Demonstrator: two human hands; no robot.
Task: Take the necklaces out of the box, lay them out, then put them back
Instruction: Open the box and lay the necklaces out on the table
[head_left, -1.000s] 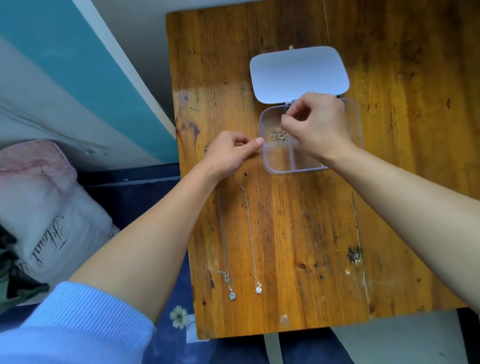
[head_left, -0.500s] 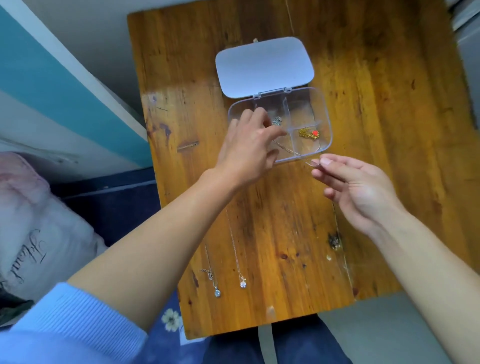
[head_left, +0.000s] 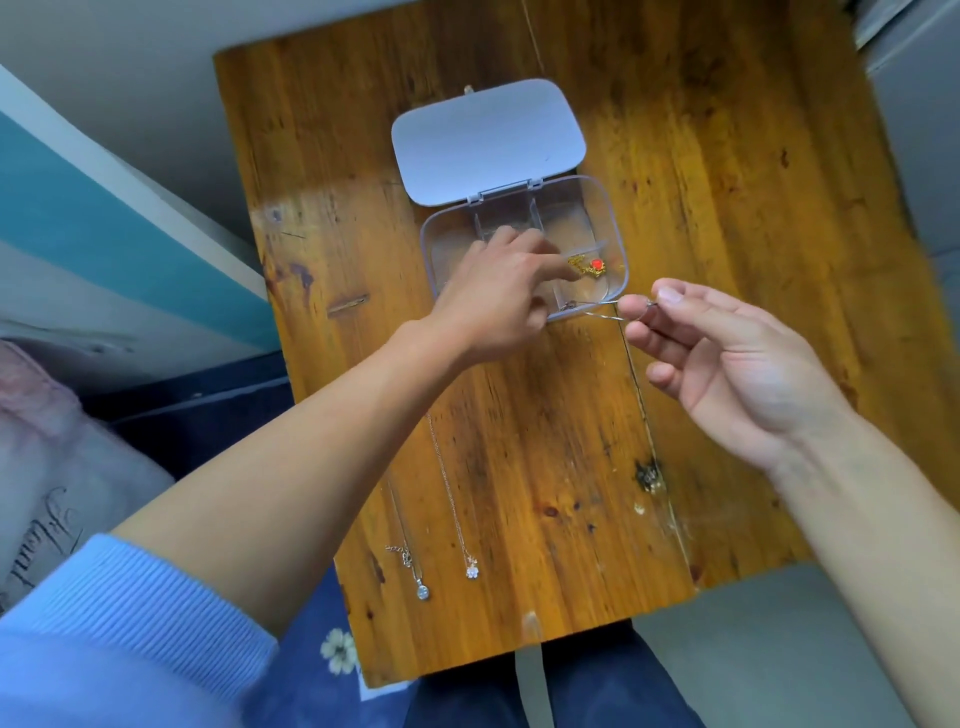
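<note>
A clear compartment box (head_left: 615, 228) stands open on the wooden table (head_left: 701, 218), its white lid (head_left: 488, 137) folded back. My left hand (head_left: 498, 293) rests over the box's front left part, fingers reaching inside. My right hand (head_left: 727, 358) pinches one end of a thin silver necklace (head_left: 597, 307) just right of the box; the chain stretches back towards my left hand. A gold necklace with a red stone (head_left: 589, 266) lies in a right compartment. Two silver necklaces, one with an oval pendant (head_left: 422, 591) and one with a flower pendant (head_left: 471, 570), lie straight near the table's front edge.
The table's near edge is close to my lap, with dark blue cloth (head_left: 467, 696) below it. A pink cushion (head_left: 52, 467) and a teal wall panel (head_left: 104, 218) lie to the left. A dark knot (head_left: 647, 475) marks the wood at the right.
My right hand has left the box and drawn a silver chain out to the right. My left hand has moved from the laid-out necklaces onto the box. The view has shifted.
</note>
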